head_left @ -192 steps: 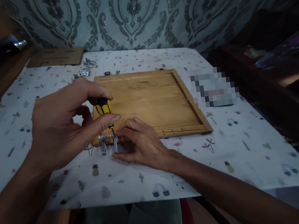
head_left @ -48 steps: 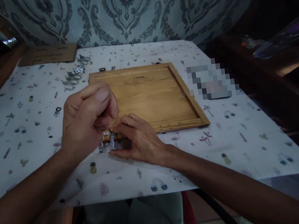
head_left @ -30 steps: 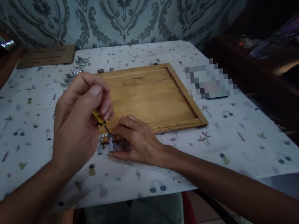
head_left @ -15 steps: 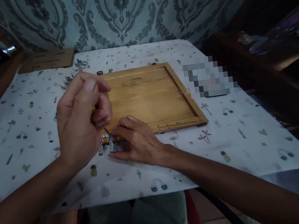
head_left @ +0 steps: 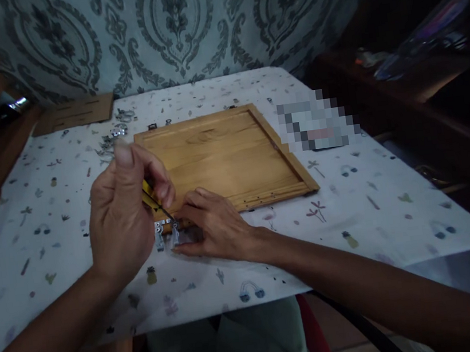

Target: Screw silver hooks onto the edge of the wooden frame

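Note:
My left hand (head_left: 121, 214) is closed on a screwdriver (head_left: 149, 196) with a yellow handle, its dark shaft slanting down to the right. The tip meets a small silver metal hinge (head_left: 176, 230) at the near left edge of a framed wooden panel (head_left: 216, 161). My right hand (head_left: 213, 225) grips that hinge from the right, index finger above and thumb below. A matching silver hinge (head_left: 159, 241) sits just to the left along the same edge. My left fingers hide part of the handle.
Behind my left hand lies a pile of silver metal parts (head_left: 106, 146). Flat brown cardboard (head_left: 73, 113) rests at the back left. A pixelated object (head_left: 317, 125) lies right of the panel. The patterned tablecloth (head_left: 342, 202) ends near my lap.
My left hand has rotated, fingers opening somewhat, so more of the yellow handle and shaft shows. My right hand keeps its place at the hinge. The view has shifted slightly.

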A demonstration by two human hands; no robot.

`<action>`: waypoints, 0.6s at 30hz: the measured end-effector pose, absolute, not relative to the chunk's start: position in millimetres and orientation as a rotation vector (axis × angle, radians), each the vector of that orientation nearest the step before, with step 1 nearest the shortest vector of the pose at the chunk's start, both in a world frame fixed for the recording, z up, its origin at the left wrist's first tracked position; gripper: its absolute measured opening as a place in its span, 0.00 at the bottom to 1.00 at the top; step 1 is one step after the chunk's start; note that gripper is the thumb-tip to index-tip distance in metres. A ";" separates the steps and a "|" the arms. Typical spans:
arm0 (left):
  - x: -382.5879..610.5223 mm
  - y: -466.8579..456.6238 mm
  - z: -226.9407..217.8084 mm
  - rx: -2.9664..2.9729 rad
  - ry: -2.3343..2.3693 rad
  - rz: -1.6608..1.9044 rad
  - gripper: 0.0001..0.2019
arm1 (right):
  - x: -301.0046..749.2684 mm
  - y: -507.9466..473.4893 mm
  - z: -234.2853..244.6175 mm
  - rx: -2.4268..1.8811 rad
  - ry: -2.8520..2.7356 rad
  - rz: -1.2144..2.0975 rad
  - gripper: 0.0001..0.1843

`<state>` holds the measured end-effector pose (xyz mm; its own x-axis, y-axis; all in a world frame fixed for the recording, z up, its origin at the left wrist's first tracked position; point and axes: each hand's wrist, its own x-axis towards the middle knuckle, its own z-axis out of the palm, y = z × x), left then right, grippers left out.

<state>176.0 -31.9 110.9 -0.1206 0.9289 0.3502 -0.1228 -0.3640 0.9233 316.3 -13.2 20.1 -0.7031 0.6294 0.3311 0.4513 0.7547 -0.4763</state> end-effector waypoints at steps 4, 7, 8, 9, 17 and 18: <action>175.4 -34.7 111.1 1.300 0.929 1.572 0.26 | 316.3 -12.5 21.5 -0.809 -2.474 0.509 0.29; 177.0 -33.9 111.7 1.293 0.876 1.566 0.30 | 316.3 -12.4 22.6 -0.805 -2.470 0.506 0.28; 177.7 -33.3 112.1 1.292 0.863 1.566 0.31 | 316.3 -12.5 22.9 -0.802 -2.471 0.501 0.28; 178.4 -32.8 112.4 1.290 0.857 1.567 0.32 | 316.3 -12.6 23.1 -0.801 -2.475 0.496 0.29; 179.9 -31.9 114.9 1.288 0.873 1.561 0.35 | 315.1 -12.7 22.6 -0.820 -2.487 0.462 0.29; 179.8 -31.7 115.0 1.293 0.867 1.564 0.35 | 314.8 -12.6 22.3 -0.821 -2.483 0.461 0.29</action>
<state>179.8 -31.7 115.0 -0.0468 0.9372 0.3455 -0.2031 -0.3476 0.9154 314.8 -12.6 22.3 -0.7040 0.6256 0.3362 0.4633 0.7634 -0.4501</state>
